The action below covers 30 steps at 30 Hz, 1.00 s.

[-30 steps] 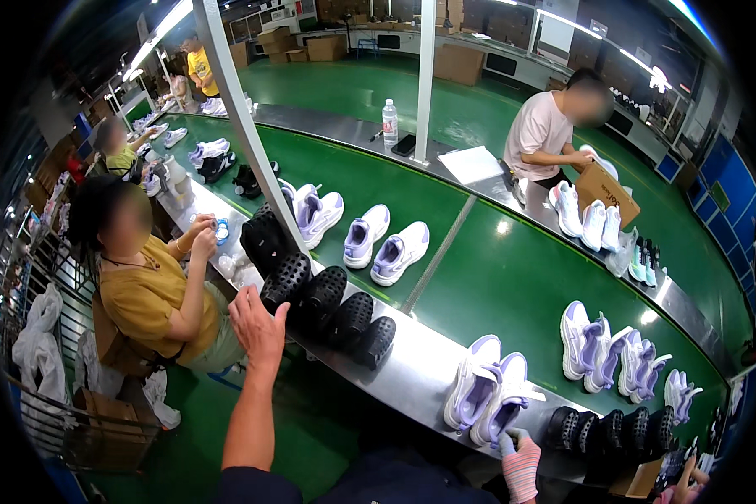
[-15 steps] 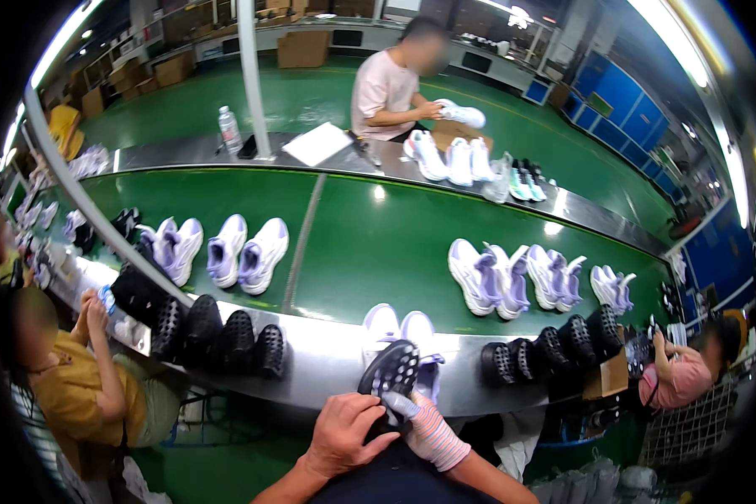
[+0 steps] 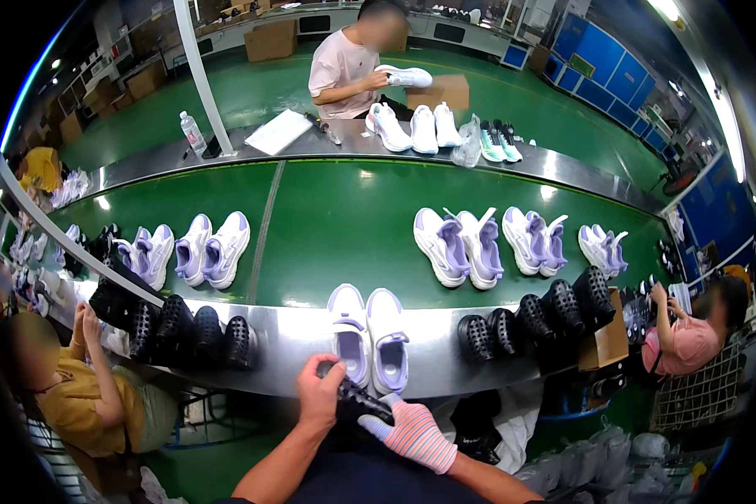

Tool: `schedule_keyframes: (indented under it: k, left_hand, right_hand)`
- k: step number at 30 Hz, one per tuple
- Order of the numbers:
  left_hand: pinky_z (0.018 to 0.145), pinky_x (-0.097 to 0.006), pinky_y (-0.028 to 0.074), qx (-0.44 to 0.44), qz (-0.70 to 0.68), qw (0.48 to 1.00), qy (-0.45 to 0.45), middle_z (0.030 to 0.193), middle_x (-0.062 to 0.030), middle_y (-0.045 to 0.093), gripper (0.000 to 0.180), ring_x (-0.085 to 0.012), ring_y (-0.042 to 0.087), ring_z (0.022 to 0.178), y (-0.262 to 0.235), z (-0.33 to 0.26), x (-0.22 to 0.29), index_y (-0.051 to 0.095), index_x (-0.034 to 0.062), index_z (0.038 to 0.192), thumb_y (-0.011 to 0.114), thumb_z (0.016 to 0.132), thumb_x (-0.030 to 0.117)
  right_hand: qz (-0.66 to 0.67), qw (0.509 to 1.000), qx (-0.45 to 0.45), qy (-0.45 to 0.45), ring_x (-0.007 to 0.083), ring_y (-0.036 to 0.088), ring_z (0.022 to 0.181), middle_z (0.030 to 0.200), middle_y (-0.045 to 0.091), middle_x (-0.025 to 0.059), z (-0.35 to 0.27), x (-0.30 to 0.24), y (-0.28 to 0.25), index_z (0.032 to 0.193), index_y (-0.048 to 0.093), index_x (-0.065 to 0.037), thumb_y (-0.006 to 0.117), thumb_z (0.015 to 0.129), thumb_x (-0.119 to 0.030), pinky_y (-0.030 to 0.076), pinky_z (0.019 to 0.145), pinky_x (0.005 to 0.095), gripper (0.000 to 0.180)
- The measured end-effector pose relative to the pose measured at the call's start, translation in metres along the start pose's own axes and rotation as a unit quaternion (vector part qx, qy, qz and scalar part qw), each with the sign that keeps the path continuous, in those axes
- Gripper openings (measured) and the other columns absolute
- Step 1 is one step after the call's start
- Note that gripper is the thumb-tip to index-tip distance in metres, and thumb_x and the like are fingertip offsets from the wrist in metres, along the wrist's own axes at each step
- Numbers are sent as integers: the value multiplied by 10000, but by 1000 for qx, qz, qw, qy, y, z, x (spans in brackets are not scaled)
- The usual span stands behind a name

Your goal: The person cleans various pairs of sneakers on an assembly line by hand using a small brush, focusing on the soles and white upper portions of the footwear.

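Observation:
Low in front of me, partly over the bench edge, is a black shoe-shaped piece (image 3: 353, 401) with rows of round bumps or holes. My left hand (image 3: 319, 393), bare, grips its far left end between thumb and fingers. My right hand (image 3: 418, 434), in a striped knit glove, is closed around its near right end. Just beyond the hands stand a left white-and-lavender sneaker (image 3: 347, 307) and a right one (image 3: 385, 323), side by side, toes pointing away. Part of the black piece is hidden by my fingers.
Black studded shoe-shaped pieces (image 3: 207, 336) stand to the left, and more black pieces (image 3: 533, 317) to the right beside a cardboard box (image 3: 601, 346). Several sneaker pairs (image 3: 441, 248) sit on the green belt (image 3: 336, 227). Co-workers sit left, right and opposite, one holding a white shoe (image 3: 407, 77).
The black piece has turned from steeply raised to lower and flatter, uncovering the sneakers. My left hand has moved to its far end. The co-worker opposite has tilted the white shoe.

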State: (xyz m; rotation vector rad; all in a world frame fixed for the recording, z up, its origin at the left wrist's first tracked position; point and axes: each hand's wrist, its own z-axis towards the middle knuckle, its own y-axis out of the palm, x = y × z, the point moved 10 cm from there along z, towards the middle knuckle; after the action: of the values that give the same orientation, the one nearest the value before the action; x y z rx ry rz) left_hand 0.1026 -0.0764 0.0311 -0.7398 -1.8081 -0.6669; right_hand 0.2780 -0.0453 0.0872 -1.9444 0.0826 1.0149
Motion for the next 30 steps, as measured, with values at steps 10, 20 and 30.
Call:
schedule_keyframes:
  k: [10, 20, 30]
  left_hand:
    - [938, -483, 474, -78, 441, 849, 281, 1318, -228, 518, 475, -401, 508, 1170, 13, 80, 12, 640, -19, 1152, 770, 792, 261]
    - [825, -488, 516, -208, 458, 813, 293, 869, -245, 662, 114, -416, 629, 914, 42, 108, -20, 667, -26, 776, 585, 702, 3]
    - [857, -469, 518, -242, 396, 845, 265, 933, -246, 660, 209, -425, 630, 936, 31, 106, -22, 680, -27, 907, 586, 723, 3]
  right_hand:
    - [-160, 974, -11, 162, 423, 680, 845, 824, 691, 240, 41, 22, -3, 890, 676, -22, 656, 865, -466, 535, 767, 502, 446]
    - [-265, 953, 115, 92, 366, 712, 771, 876, 685, 200, 118, 14, 80, 1032, 605, -7, 538, 907, -151, 579, 648, 475, 202]
    - [-201, 974, 81, 65, 380, 694, 819, 860, 689, 225, 138, 25, 87, 892, 686, -32, 633, 801, -139, 554, 707, 484, 150]
